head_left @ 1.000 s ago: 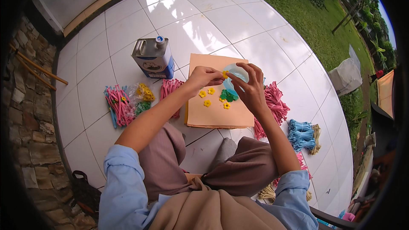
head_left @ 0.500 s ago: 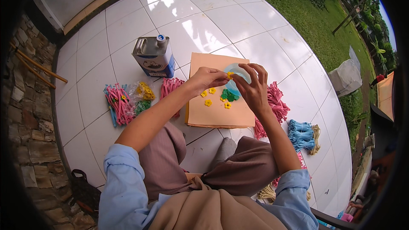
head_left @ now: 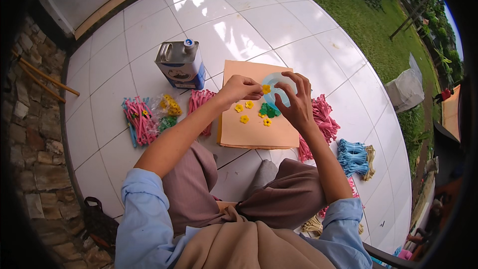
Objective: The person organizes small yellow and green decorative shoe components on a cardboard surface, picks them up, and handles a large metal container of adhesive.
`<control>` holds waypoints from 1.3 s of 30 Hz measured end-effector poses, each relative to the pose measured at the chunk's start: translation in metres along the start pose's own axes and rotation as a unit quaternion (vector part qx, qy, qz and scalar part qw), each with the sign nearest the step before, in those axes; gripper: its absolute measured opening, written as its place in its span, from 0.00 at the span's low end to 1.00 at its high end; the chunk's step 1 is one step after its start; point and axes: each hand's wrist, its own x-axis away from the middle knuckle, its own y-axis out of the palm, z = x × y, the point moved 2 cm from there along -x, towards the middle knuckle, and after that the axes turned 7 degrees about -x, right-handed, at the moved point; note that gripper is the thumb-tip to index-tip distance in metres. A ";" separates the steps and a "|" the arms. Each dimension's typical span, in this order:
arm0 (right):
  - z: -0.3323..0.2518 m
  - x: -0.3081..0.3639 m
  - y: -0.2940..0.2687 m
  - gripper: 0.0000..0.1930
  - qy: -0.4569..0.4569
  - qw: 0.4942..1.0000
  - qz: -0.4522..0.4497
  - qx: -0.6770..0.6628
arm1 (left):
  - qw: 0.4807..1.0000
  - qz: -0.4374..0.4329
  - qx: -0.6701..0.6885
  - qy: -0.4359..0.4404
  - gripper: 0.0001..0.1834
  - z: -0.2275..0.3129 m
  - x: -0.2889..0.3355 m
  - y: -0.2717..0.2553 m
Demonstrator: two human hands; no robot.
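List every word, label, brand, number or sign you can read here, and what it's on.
Rectangular metal can: a printed label, its lettering too small and blurred to quote.
Yellow flower in the left hand: no lettering seen.
Peach-coloured sheet below the hands: no lettering seen.
Nothing else shows readable text.

Yellow flower (head_left: 267,89), green pieces (head_left: 269,110), peach board (head_left: 249,137)

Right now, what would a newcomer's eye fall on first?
The yellow flower pinched in the left hand stands out first, over the peach board. Next come the silver-and-blue can on the white tiles left of the board, and the pink bundle on its right.
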 end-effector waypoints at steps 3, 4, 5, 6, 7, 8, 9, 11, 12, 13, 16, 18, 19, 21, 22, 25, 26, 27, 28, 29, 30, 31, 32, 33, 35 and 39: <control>0.031 0.012 0.012 0.23 0.124 0.988 -0.037 -0.083 | 0.976 0.015 -0.216 0.007 0.10 -0.013 -0.001 -0.022; 0.037 0.019 0.016 0.23 0.125 0.988 -0.036 -0.083 | 0.938 0.011 -0.347 -0.004 0.09 -0.018 0.000 -0.030; 0.041 0.028 0.022 0.26 0.134 0.987 -0.087 -0.037 | 0.937 0.010 -0.349 -0.004 0.09 -0.023 0.002 -0.034; 0.047 0.036 0.026 0.30 0.142 0.980 -0.139 0.010 | 0.920 -0.004 -0.390 -0.030 0.08 -0.030 0.005 -0.034; 0.054 0.041 0.029 0.37 0.171 0.967 -0.188 0.025 | 0.901 -0.017 -0.430 -0.055 0.07 -0.036 0.007 -0.033; 0.058 0.045 0.032 0.37 0.173 0.967 -0.187 0.025 | 0.900 -0.019 -0.432 -0.055 0.07 -0.040 0.005 -0.032; 0.059 0.045 0.036 0.39 0.175 0.963 -0.202 0.035 | 0.883 -0.019 -0.468 -0.039 0.06 -0.041 0.006 -0.030; 0.060 0.044 0.043 0.41 0.177 0.959 -0.216 0.043 | 0.864 -0.019 -0.503 -0.022 0.06 -0.042 0.006 -0.027; 0.060 0.044 0.045 0.42 0.168 0.960 -0.219 0.054 | 0.849 -0.007 -0.528 -0.008 0.06 -0.040 0.007 -0.025; 0.060 0.043 0.047 0.43 0.159 0.960 -0.222 0.065 | 0.833 0.004 -0.553 0.007 0.06 -0.039 0.007 -0.023; 0.064 0.043 0.049 0.44 0.167 0.958 -0.214 0.090 | 0.806 0.008 -0.591 0.028 0.06 -0.044 0.003 -0.023; 0.065 0.045 0.051 0.44 0.166 0.958 -0.218 0.086 | 0.799 0.023 -0.600 0.026 0.06 -0.047 0.002 -0.024; 0.066 0.046 0.052 0.43 0.165 0.957 -0.223 0.083 | 0.792 0.038 -0.609 0.026 0.06 -0.048 0.002 -0.024; 0.066 0.046 0.051 0.43 0.165 0.956 -0.225 0.087 | 0.784 0.037 -0.619 0.021 0.06 -0.049 0.001 -0.024; 0.065 0.045 0.051 0.43 0.165 0.956 -0.225 0.089 | 0.775 0.037 -0.630 0.016 0.07 -0.049 0.001 -0.025; 0.064 0.044 0.051 0.41 0.162 0.956 -0.229 0.085 | 0.773 0.029 -0.634 0.006 0.06 -0.048 0.001 -0.027; 0.064 0.044 0.052 0.41 0.162 0.956 -0.229 0.085 | 0.773 0.029 -0.634 0.006 0.06 -0.048 0.002 -0.028; 0.065 0.045 0.052 0.41 0.162 0.955 -0.231 0.086 | 0.778 0.028 -0.627 0.013 0.07 -0.046 0.002 -0.027; 0.066 0.045 0.053 0.41 0.163 0.955 -0.232 0.087 | 0.783 0.028 -0.621 0.021 0.07 -0.045 0.002 -0.027; 0.068 0.046 0.053 0.41 0.163 0.955 -0.233 0.088 | 0.784 0.028 -0.620 0.021 0.07 -0.044 0.002 -0.026; 0.069 0.046 0.054 0.41 0.164 0.954 -0.236 0.090 | 0.787 0.025 -0.615 0.032 0.07 -0.043 0.003 -0.025; 0.070 0.046 0.055 0.41 0.166 0.953 -0.238 0.092 | 0.791 0.023 -0.610 0.043 0.07 -0.042 0.003 -0.024; 0.071 0.046 0.055 0.41 0.166 0.953 -0.238 0.092 | 0.791 0.023 -0.610 0.043 0.07 -0.042 0.004 -0.024; 0.072 0.045 0.056 0.41 0.173 0.950 -0.244 0.088 | 0.799 0.019 -0.600 0.037 0.07 -0.041 0.004 -0.024; 0.071 0.043 0.057 0.41 0.180 0.948 -0.249 0.084 | 0.806 0.016 -0.591 0.031 0.07 -0.040 0.005 -0.024; 0.068 0.039 0.056 0.39 0.194 0.941 -0.267 0.076 | 0.808 0.020 -0.587 0.043 0.07 -0.037 0.006 -0.022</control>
